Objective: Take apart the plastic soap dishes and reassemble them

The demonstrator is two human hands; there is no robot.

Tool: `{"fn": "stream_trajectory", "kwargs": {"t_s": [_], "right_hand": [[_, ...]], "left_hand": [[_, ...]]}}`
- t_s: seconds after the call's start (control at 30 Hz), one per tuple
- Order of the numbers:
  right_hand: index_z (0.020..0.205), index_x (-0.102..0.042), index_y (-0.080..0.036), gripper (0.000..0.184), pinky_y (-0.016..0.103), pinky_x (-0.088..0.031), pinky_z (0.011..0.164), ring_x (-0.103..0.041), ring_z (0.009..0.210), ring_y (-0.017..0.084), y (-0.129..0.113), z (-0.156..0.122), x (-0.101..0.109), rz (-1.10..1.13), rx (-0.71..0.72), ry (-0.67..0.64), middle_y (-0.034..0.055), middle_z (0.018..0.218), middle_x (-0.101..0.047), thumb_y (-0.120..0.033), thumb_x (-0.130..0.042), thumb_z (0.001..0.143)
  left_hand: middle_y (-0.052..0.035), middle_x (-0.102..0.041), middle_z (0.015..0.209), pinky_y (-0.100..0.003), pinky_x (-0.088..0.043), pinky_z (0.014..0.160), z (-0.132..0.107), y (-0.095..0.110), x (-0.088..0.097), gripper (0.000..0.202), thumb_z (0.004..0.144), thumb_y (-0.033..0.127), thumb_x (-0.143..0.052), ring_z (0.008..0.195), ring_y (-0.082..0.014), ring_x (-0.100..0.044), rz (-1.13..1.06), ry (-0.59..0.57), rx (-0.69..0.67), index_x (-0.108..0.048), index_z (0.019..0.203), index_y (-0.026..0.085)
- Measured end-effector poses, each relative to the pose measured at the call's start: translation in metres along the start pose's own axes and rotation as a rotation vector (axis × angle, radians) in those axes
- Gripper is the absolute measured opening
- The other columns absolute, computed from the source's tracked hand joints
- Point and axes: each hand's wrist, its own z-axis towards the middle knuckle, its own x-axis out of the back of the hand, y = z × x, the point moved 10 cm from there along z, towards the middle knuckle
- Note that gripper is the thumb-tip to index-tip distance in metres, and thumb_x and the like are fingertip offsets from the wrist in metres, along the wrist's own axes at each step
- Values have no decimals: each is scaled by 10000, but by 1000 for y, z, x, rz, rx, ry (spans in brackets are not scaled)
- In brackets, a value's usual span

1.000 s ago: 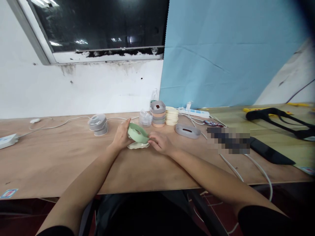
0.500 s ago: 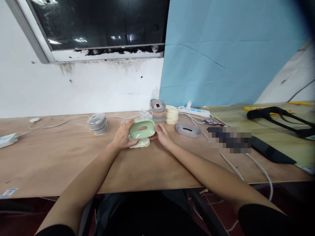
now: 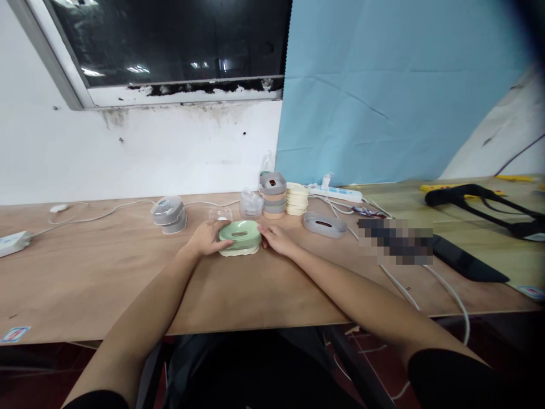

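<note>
A pale green oval plastic lid (image 3: 239,234) with a slot in its top sits level on a cream scalloped base (image 3: 239,250) on the wooden table (image 3: 106,272). My left hand (image 3: 205,238) grips the lid's left end, thumb on its front edge. My right hand (image 3: 275,238) presses its fingertips against the lid's right end. Both hands rest low on the table.
Behind stand a stack of grey and peach lids (image 3: 273,196), a pile of cream bases (image 3: 297,199), a grey assembled box (image 3: 169,214), a loose grey lid (image 3: 325,224), clear plastic pieces (image 3: 251,204), a power strip (image 3: 338,194) and white cables (image 3: 426,278). A black tool (image 3: 477,204) lies right.
The green lid, held tilted up above the cream base a second ago, has been turned level and lowered onto the base. Both hands came down with it.
</note>
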Motion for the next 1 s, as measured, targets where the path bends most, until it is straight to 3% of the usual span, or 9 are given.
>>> {"fn": "stream_trajectory", "kwargs": {"t_s": [0.23, 0.4, 0.57, 0.73, 0.8, 0.87, 1.0], "right_hand": [[588, -526, -183, 648, 247, -328, 545, -519, 527, 127, 0, 0, -3, -167, 5, -31, 11, 535, -582, -710, -288, 880], [575, -517, -185, 569, 251, -246, 511, -433, 526, 110, -3, 1, -7, -369, 50, -23, -20, 541, -523, -719, -510, 771], [593, -518, -182, 551, 245, -248, 521, -438, 548, 106, -5, 1, -6, -352, 72, 15, -22, 567, -526, -683, -474, 817], [616, -521, -179, 527, 242, -247, 528, -454, 564, 109, -6, 0, -7, -355, 78, 0, -15, 591, -550, -648, -455, 848], [624, -520, -178, 518, 242, -243, 528, -454, 566, 110, -6, -1, -7, -359, 71, -9, -13, 595, -552, -637, -450, 855], [619, -510, -178, 515, 243, -237, 529, -449, 561, 109, -8, -2, -7, -368, 74, -13, -14, 590, -545, -626, -442, 864], [609, -499, -175, 510, 247, -225, 530, -447, 563, 108, -12, -4, -5, -381, 91, -14, -15, 586, -533, -603, -431, 880]], "left_hand": [[-174, -634, 1164, -433, -455, 917, 0, -2, -14, 701, 821, 613, -493, 1051, -323, -601, -14, -100, -14, -518, 1316, 116], [-134, -608, 1242, -414, -451, 946, 1, -7, -16, 801, 686, 638, -650, 1110, -320, -573, -87, -131, 57, -531, 1320, 164], [-112, -639, 1178, -407, -482, 893, 2, -17, -19, 826, 581, 643, -721, 1063, -319, -591, -132, -140, 135, -592, 1251, 177], [-93, -662, 1131, -370, -499, 832, 2, -25, -30, 762, 590, 621, -725, 986, -286, -624, -196, -175, 146, -622, 1212, 192], [-93, -660, 1133, -364, -501, 823, 2, -28, -31, 750, 601, 617, -727, 980, -281, -624, -207, -158, 145, -622, 1211, 194], [-93, -660, 1128, -361, -502, 815, 2, -32, -30, 636, 702, 612, -655, 963, -263, -627, -235, -107, 147, -638, 1183, 197], [-97, -633, 1159, -355, -504, 813, -3, -51, -11, 485, 884, 534, -464, 852, -203, -636, -227, 113, 222, -626, 1192, 196]]}}
